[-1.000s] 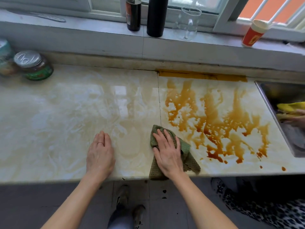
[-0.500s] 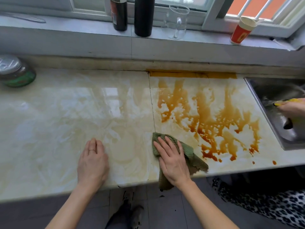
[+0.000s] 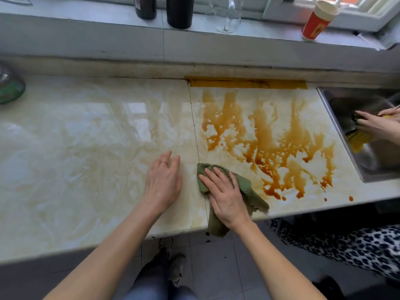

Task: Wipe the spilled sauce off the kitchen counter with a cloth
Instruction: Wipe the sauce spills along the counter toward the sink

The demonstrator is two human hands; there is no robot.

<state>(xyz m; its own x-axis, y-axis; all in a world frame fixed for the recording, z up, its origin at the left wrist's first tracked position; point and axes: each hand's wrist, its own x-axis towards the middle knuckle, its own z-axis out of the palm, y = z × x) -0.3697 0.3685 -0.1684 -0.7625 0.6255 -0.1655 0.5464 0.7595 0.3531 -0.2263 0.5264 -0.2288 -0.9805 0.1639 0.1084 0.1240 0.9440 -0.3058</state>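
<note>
Brown sauce is spread in streaks and drops over the right slab of the pale marble counter, up to the back edge. A green ribbed cloth lies at the spill's near left edge, one corner hanging over the counter front. My right hand presses flat on the cloth with straight fingers. My left hand rests flat on the counter just left of the seam, a ring on one finger.
A steel sink sits at the right, where another person's hand holds a yellow sponge. On the window ledge stand two dark bottles, a glass jug and a red paper cup. A green jar stands far left.
My left hand has moved right, closer to the cloth. My right hand stays pressed on the cloth at the spill's edge. The view has shifted left and closer.
</note>
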